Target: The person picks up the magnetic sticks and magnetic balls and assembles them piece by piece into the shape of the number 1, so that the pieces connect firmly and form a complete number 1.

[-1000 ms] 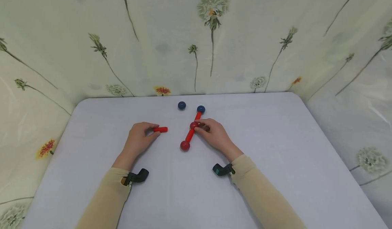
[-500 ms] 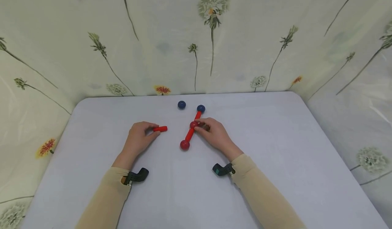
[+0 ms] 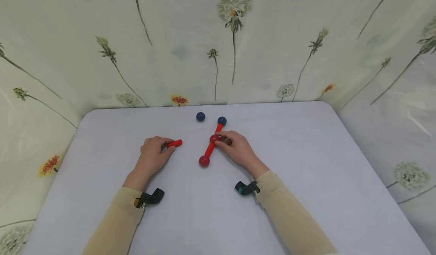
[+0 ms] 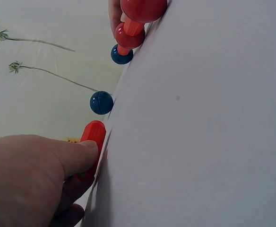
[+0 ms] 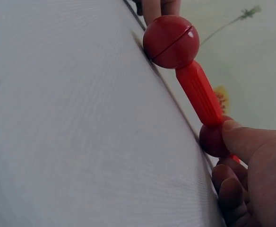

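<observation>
Between thumb and fingers, my left hand (image 3: 152, 154) pinches a short red rod (image 3: 175, 143), whose far end sticks out toward the middle of the table. My right hand (image 3: 238, 150) pinches the middle red ball (image 3: 213, 138) of a straight chain. That chain runs from a near red ball (image 3: 204, 161) through a red rod (image 3: 209, 150) to the middle ball, then along another red rod (image 3: 218, 128) to a blue ball (image 3: 222, 121). A seam line crosses the near red ball (image 5: 171, 41) in the right wrist view. Fingers partly cover the middle ball.
A loose blue ball (image 3: 200, 116) lies near the back edge, left of the chain. The white table (image 3: 289, 141) has rounded back corners. Behind it hangs a flower-printed curtain (image 3: 170, 50). Each wrist wears a black camera mount (image 3: 154, 196).
The red rod in my left hand has turned slightly, its free end now angled more away from me, and that hand has shifted a little left. My right hand keeps its pinch on the middle ball.
</observation>
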Motion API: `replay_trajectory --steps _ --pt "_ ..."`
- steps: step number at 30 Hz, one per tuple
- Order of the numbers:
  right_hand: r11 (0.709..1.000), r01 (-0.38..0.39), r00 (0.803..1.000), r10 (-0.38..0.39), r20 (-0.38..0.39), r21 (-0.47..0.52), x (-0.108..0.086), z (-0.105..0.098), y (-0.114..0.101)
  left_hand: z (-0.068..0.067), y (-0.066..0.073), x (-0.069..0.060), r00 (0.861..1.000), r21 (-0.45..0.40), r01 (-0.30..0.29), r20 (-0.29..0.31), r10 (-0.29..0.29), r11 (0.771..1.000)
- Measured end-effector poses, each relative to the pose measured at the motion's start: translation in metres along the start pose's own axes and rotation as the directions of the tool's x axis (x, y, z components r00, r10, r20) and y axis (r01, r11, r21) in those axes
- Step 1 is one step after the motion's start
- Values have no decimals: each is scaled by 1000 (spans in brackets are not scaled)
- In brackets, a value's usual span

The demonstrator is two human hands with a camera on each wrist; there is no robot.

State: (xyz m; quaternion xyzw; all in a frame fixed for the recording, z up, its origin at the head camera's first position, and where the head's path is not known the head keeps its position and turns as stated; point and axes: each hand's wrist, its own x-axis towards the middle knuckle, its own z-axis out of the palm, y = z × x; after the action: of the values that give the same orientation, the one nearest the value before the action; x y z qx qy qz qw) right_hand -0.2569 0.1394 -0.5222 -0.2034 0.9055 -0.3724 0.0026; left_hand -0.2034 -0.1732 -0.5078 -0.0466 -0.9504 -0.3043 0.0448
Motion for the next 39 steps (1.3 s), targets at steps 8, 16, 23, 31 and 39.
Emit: replay_trajectory --steps 8,16,23,31,39 --pt "1000 -5 1000 5 0 -14 0 0 -1 -5 12 -11 999 -64 48 23 -47 997" --pt "1000 2 1000 -2 -9 7 0 -1 -1 -5 21 -27 997 -86 58 45 -55 995" --pt "1000 9 1000 -8 -6 11 0 -1 0 -5 24 -35 994 -131 110 36 -106 985" --pt "1000 10 1000 -10 -10 17 0 -1 -2 -2 27 -44 987 -194 162 37 -158 968" --pt "1000 -7 1000 7 -1 30 -1 -1 -2 5 27 -53 986 -233 166 22 -166 958"
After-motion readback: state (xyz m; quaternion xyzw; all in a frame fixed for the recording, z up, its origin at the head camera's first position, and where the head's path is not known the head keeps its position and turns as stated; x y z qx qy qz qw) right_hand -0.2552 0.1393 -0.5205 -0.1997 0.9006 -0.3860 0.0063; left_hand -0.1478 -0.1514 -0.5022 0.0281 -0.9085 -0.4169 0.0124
